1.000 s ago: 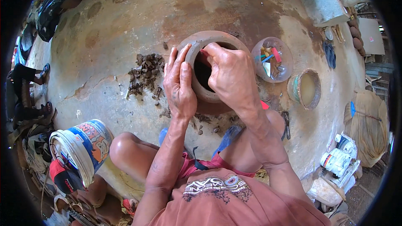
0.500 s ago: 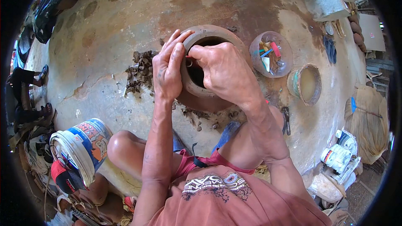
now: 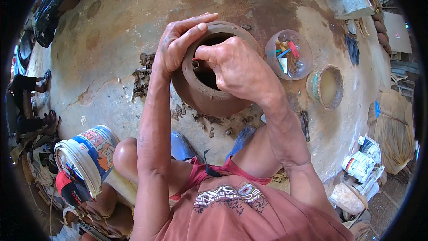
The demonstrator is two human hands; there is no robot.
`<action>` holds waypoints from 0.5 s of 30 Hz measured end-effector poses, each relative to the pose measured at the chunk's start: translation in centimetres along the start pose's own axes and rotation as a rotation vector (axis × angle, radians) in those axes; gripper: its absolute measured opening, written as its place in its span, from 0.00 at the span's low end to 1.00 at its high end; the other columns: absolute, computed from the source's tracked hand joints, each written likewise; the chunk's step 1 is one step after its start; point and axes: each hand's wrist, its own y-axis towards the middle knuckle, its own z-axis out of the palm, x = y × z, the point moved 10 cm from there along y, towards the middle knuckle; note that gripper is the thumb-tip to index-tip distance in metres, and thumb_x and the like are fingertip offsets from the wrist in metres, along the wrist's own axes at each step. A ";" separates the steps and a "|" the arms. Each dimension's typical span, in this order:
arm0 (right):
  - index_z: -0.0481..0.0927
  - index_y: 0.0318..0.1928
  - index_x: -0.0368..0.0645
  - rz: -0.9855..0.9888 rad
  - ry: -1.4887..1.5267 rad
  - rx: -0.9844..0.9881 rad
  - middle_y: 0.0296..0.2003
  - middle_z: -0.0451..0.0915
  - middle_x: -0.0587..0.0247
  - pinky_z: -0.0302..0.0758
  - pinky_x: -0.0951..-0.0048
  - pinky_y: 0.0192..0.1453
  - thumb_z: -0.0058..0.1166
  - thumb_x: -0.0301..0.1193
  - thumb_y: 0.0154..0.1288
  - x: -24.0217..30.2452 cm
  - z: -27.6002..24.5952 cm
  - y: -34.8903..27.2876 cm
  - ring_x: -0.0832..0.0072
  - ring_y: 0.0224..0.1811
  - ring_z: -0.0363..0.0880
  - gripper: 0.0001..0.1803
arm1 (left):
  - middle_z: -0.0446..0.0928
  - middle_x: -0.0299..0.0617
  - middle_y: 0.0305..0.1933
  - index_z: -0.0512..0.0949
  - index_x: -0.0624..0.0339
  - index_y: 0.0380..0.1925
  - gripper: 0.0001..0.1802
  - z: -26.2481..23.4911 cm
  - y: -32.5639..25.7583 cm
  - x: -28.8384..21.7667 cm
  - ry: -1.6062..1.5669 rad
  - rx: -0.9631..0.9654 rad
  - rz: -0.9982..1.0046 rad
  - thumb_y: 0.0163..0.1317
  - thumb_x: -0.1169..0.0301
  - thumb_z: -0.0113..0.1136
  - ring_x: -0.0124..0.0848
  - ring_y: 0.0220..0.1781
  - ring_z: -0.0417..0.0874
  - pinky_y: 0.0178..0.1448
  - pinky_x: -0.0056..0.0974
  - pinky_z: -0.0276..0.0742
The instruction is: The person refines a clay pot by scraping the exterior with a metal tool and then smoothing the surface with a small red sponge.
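Observation:
A round brown clay pot (image 3: 214, 103) with a wide mouth stands on the floor in front of me. My left hand (image 3: 182, 40) lies along the far left of its rim, fingers stretched out and thumb apart. Over the mouth, my right hand (image 3: 245, 69) is closed around a small wire loop tool (image 3: 195, 64), whose loop sits against the inner left edge of the rim. Most of its handle is hidden in my fingers; a bit of red shows. Dark clay shavings (image 3: 141, 78) lie left of the pot and below it.
To the right are a clear plastic tub (image 3: 298, 69) with small tools and a round container (image 3: 330, 88) of cloudy liquid. A white bucket (image 3: 89, 151) with a cap hanging on it stands at lower left. Another person's sandalled feet (image 3: 47, 78) show at far left.
My left hand has slid up and around the rim, from the pot's left side toward its far side. The right hand with the loop tool has shifted slightly left.

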 end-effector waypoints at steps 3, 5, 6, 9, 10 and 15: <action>0.87 0.41 0.36 0.001 0.014 0.069 0.35 0.86 0.40 0.82 0.51 0.45 0.56 0.16 0.58 0.0 -0.1 0.1 0.44 0.40 0.87 0.12 | 0.89 0.47 0.56 0.82 0.70 0.66 0.26 0.3 1.0 0.0 0.032 0.041 -0.008 0.77 0.62 0.60 0.31 0.56 0.87 0.65 0.38 0.82; 0.87 0.38 0.37 -0.080 0.067 0.084 0.35 0.87 0.43 0.82 0.53 0.44 0.57 0.16 0.57 0.5 -0.5 0.0 0.46 0.40 0.87 0.10 | 0.89 0.46 0.53 0.83 0.68 0.66 0.26 0.5 1.4 -0.3 0.068 0.069 -0.027 0.77 0.61 0.60 0.30 0.54 0.88 0.64 0.37 0.83; 0.86 0.37 0.37 -0.122 0.093 0.092 0.36 0.87 0.45 0.81 0.53 0.44 0.57 0.16 0.56 0.8 -0.8 -0.2 0.47 0.40 0.87 0.09 | 0.89 0.45 0.52 0.83 0.67 0.66 0.26 0.6 1.6 -0.2 0.064 0.070 -0.025 0.77 0.60 0.60 0.29 0.53 0.88 0.63 0.37 0.83; 0.88 0.36 0.39 -0.130 0.125 0.154 0.36 0.88 0.46 0.83 0.52 0.48 0.57 0.18 0.54 2.4 -2.4 -0.8 0.47 0.42 0.88 0.10 | 0.89 0.44 0.50 0.84 0.65 0.66 0.26 0.0 1.5 0.2 0.070 0.049 -0.017 0.78 0.58 0.60 0.28 0.51 0.87 0.61 0.36 0.84; 0.86 0.34 0.38 -0.166 0.129 0.153 0.34 0.86 0.48 0.82 0.53 0.44 0.58 0.18 0.52 2.8 -3.3 -1.5 0.49 0.38 0.87 0.08 | 0.89 0.43 0.50 0.84 0.65 0.65 0.26 0.0 1.6 0.1 0.081 0.042 -0.012 0.78 0.57 0.59 0.28 0.51 0.87 0.61 0.36 0.83; 0.86 0.34 0.37 -0.093 0.242 0.101 0.32 0.86 0.55 0.82 0.60 0.41 0.61 0.17 0.55 3.3 -7.1 -4.1 0.57 0.35 0.87 0.06 | 0.89 0.43 0.53 0.85 0.64 0.64 0.27 -0.9 1.5 -0.4 0.136 -0.057 0.043 0.81 0.54 0.56 0.27 0.53 0.87 0.61 0.36 0.83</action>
